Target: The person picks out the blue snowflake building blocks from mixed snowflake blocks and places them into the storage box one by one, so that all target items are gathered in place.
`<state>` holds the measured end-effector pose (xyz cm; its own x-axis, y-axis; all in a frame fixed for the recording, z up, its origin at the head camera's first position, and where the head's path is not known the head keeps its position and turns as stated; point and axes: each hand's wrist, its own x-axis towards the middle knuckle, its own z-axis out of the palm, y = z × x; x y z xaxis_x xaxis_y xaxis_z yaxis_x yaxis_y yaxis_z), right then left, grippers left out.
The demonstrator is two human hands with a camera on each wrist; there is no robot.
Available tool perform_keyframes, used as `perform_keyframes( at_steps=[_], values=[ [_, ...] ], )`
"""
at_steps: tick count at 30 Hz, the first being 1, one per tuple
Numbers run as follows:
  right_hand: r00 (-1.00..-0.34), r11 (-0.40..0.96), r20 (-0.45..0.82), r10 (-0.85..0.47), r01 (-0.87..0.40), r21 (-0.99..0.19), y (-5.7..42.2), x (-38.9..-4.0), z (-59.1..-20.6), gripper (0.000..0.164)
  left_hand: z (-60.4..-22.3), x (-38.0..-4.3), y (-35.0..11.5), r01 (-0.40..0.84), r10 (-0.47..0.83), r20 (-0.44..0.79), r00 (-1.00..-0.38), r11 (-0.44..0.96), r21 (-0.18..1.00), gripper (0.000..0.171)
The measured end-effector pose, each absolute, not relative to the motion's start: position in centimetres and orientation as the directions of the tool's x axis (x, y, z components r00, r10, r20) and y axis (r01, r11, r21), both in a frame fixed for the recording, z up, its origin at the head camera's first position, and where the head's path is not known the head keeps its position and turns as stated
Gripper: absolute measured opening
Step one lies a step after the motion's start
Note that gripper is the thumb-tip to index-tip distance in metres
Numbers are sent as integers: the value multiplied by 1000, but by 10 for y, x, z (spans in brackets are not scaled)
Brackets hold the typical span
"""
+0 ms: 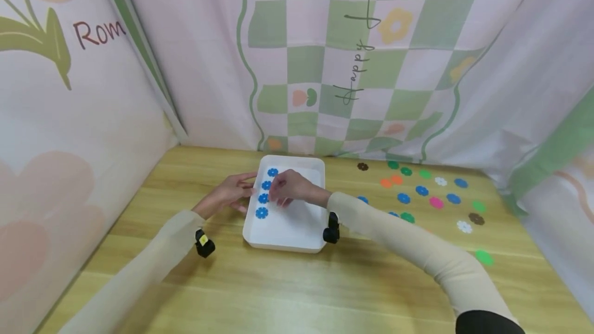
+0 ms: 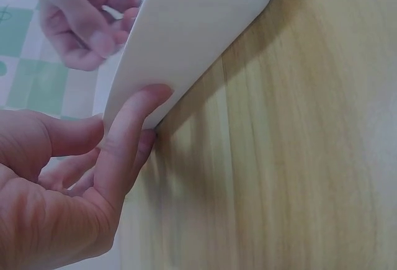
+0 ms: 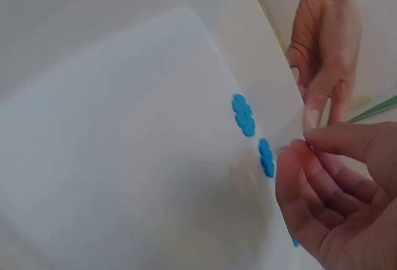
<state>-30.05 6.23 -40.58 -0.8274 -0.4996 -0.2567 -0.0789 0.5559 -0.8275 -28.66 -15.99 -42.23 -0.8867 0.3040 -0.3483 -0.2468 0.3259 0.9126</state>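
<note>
A white tray [image 1: 297, 231] lies on the wooden table. Along its left side runs a row of several blue flower-shaped discs [image 1: 262, 213]. My left hand [image 1: 230, 192] is at the tray's left edge; in the left wrist view its extended fingers [image 2: 131, 121] touch the outer wall and the thumb tip meets the rim. Over the tray, beside the blue row, is my right hand [image 1: 292, 188], its fingers curled. The right wrist view shows its thumb and fingertips together close to the tray's side, with nothing visible between them.
Many loose flower-shaped discs are scattered on the table to the right, among them a pink one [image 1: 436, 202], a brown one [image 1: 476, 218], a white one [image 1: 464, 227] and a green one [image 1: 484, 257]. A printed curtain [image 1: 352, 66] hangs behind the table.
</note>
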Motion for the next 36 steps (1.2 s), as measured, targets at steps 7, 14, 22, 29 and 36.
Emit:
perform_keyframes(
  at_steps=[7,14,22,29,36],
  values=[
    [-812,503,-119,-571,-231,-833,87,-311,-391,14,-421,-286,-160,-262,283,-364,-888,340,903,64],
    [-832,428,6,-554,-291,-856,133,-331,-385,17,-421,-285,-161,-253,286,-354,-891,334,908,65],
    [-854,420,-3,-519,-252,-872,175,-334,-385,22,-423,-287,-160,-263,274,-365,-890,346,901,65],
    [-865,412,42,-500,-281,-867,214,-337,-398,22,-423,-288,-158,-258,280,-366,-887,356,898,64],
    [-858,458,30,-513,-303,-836,249,-335,-406,31,-425,-289,-161,-271,263,-375,-889,356,894,64]
  ],
)
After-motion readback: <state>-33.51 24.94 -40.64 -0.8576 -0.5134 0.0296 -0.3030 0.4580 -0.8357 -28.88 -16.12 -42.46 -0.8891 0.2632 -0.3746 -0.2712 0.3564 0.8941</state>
